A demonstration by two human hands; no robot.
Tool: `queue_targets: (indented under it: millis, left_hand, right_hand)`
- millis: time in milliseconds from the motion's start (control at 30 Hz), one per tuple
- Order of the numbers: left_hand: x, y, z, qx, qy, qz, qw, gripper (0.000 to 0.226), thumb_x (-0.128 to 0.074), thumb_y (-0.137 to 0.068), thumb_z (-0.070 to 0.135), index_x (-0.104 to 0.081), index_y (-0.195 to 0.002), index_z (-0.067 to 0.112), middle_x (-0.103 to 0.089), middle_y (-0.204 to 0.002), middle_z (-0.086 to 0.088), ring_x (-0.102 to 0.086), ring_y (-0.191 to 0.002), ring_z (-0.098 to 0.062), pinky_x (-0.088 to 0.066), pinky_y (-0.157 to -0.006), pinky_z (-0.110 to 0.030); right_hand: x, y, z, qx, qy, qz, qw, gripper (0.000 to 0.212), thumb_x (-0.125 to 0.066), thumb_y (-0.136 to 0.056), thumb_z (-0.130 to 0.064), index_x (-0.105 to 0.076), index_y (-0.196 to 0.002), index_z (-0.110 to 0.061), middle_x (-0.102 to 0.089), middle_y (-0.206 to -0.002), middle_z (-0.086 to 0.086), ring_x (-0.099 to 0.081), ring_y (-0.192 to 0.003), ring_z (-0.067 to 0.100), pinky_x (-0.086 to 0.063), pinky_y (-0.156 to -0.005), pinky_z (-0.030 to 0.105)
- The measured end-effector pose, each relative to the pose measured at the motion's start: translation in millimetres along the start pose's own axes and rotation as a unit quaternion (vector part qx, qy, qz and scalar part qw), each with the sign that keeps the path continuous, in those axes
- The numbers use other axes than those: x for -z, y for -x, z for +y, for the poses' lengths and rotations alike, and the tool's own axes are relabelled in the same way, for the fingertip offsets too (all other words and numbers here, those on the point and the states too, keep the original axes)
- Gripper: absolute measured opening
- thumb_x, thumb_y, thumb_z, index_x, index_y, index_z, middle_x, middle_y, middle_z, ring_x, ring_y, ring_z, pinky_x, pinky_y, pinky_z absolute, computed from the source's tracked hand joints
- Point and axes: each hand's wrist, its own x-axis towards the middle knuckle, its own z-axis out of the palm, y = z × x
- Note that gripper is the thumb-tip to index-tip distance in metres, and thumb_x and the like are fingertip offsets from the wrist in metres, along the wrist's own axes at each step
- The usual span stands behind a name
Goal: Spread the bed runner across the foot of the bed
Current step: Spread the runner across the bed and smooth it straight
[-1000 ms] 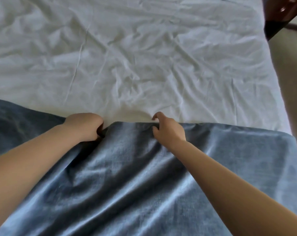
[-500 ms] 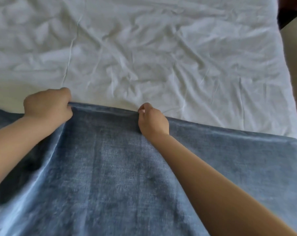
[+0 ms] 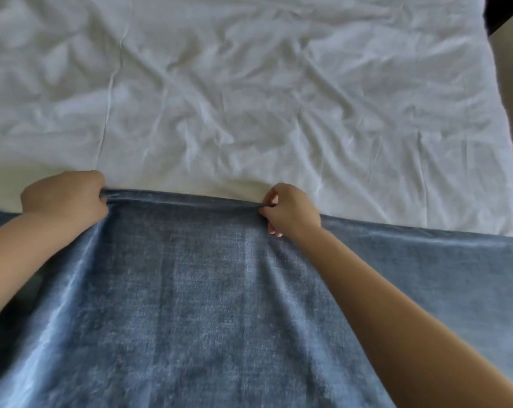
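Hands spread wider apart along runner (image 3: 208, 290) edge; left hand (image 3: 64, 195), right hand (image 3: 290, 209) both clamped on it, long axis crosswise over bed (image 3: 249, 98).

Left hand (image 3: 64, 195) fisted, right hand (image 3: 290, 210) pinching, arms outstretched

Bed runner (image 3: 208, 304) cut off left, right, below

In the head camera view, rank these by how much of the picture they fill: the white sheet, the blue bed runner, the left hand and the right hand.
1. blue bed runner and white sheet: alike
2. left hand
3. right hand
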Motion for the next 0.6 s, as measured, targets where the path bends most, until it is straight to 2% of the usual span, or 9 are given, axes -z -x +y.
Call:
queue_targets:
  millis: [100,233,300,367,433,500,600]
  left_hand:
    - [7,11,7,-0.007,0.011,0.026,1.0,0.011,-0.055,-0.077,0.029,-0.047,-0.081,0.024,-0.054,-0.069,-0.005,-0.055,-0.064,-0.028,-0.05,-0.062,-0.034]
    - [19,22,-11,0.028,-0.001,0.031,0.999,0.017,-0.048,-0.08,0.023,-0.046,-0.097,0.025,-0.059,-0.081,-0.007,-0.057,-0.071,-0.029,-0.05,-0.066,-0.036]
    - [22,24,-41,0.034,-0.007,-0.009,0.999,0.031,-0.051,-0.073,0.02,-0.053,-0.104,0.026,-0.057,-0.086,-0.004,-0.057,-0.078,-0.029,-0.052,-0.071,-0.039]
    - [28,34,-68,0.003,0.007,-0.06,0.998,0.037,-0.056,-0.07,0.015,-0.059,-0.104,0.03,-0.051,-0.092,0.002,-0.057,-0.087,-0.026,-0.052,-0.076,-0.041]
    - [36,49,-81,-0.058,0.055,-0.091,0.993,0.042,-0.063,-0.071,0.013,-0.057,-0.103,0.04,-0.051,-0.099,0.007,-0.057,-0.086,-0.018,-0.051,-0.077,-0.039]
    - [40,62,-84,-0.102,0.091,-0.086,0.987,0.044,-0.07,-0.07,0.019,-0.056,-0.105,0.042,-0.052,-0.101,0.011,-0.056,-0.08,-0.013,-0.051,-0.075,-0.036]
    - [37,64,-88,-0.124,0.091,-0.041,0.987,0.043,-0.072,-0.074,0.03,-0.058,-0.114,0.037,-0.056,-0.11,0.011,-0.059,-0.096,-0.016,-0.051,-0.074,-0.034]
  right_hand:
    - [-14,4,6,-0.022,-0.078,0.019,0.997,0.005,-0.058,-0.087,-0.019,-0.054,-0.087,-0.023,-0.067,-0.055,0.003,-0.066,-0.048,0.019,-0.059,-0.064,0.037]
    - [-11,5,-4,-0.038,-0.005,0.013,0.999,0.011,-0.051,-0.086,-0.014,-0.052,-0.093,-0.022,-0.069,-0.064,0.002,-0.068,-0.057,0.02,-0.057,-0.064,0.034]
    - [-12,10,-13,-0.038,0.047,0.026,0.998,0.022,-0.047,-0.081,-0.009,-0.05,-0.1,-0.02,-0.068,-0.075,0.003,-0.066,-0.066,0.024,-0.054,-0.063,0.032]
    - [-16,19,-26,-0.025,0.067,0.047,0.996,0.03,-0.046,-0.081,-0.007,-0.05,-0.107,-0.02,-0.064,-0.078,0.002,-0.062,-0.067,0.023,-0.046,-0.054,0.028]
    - [-24,31,-45,0.018,0.044,0.065,0.997,0.029,-0.046,-0.087,-0.009,-0.052,-0.111,-0.022,-0.063,-0.072,0.0,-0.058,-0.058,0.02,-0.042,-0.048,0.029]
    - [-36,44,-71,0.083,0.013,0.069,0.994,0.025,-0.045,-0.092,-0.012,-0.055,-0.111,-0.024,-0.063,-0.073,0.0,-0.058,-0.057,0.02,-0.048,-0.05,0.035]
    - [-60,61,-118,0.186,0.001,0.093,0.978,0.022,-0.047,-0.094,-0.013,-0.062,-0.107,-0.024,-0.063,-0.095,-0.006,-0.06,-0.074,0.017,-0.053,-0.06,0.038]
